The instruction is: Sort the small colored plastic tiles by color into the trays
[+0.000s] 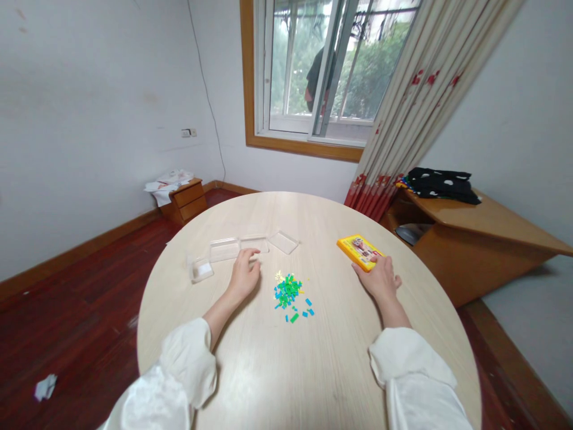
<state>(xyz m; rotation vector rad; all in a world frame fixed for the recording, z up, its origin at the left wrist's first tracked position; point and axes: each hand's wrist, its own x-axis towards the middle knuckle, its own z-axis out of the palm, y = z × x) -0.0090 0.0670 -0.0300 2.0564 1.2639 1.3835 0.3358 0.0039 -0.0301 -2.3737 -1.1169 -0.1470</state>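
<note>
My right hand [381, 278] grips the near right end of a flat yellow box [353, 249] with a printed picture on its top. The thumb is at the near edge and the fingers reach over the corner. My left hand [245, 276] holds nothing visible; its fingers are loosely bent and apart, just in front of a clear plastic tray [254, 245]. Between my hands lies a loose pile of small building bricks [289, 291], mostly green and blue, with some pale yellow ones at its far side. Several blue and green pieces lie scattered nearer to me.
More clear containers stand at the left: a tray [224, 249], a tilted tray [284, 242] and a small box [201, 270]. All rest on a round pale wooden table [268, 382]. Beyond it are a small drawer cabinet [185, 200], a long curtain [416, 89] and a brown desk [487, 239].
</note>
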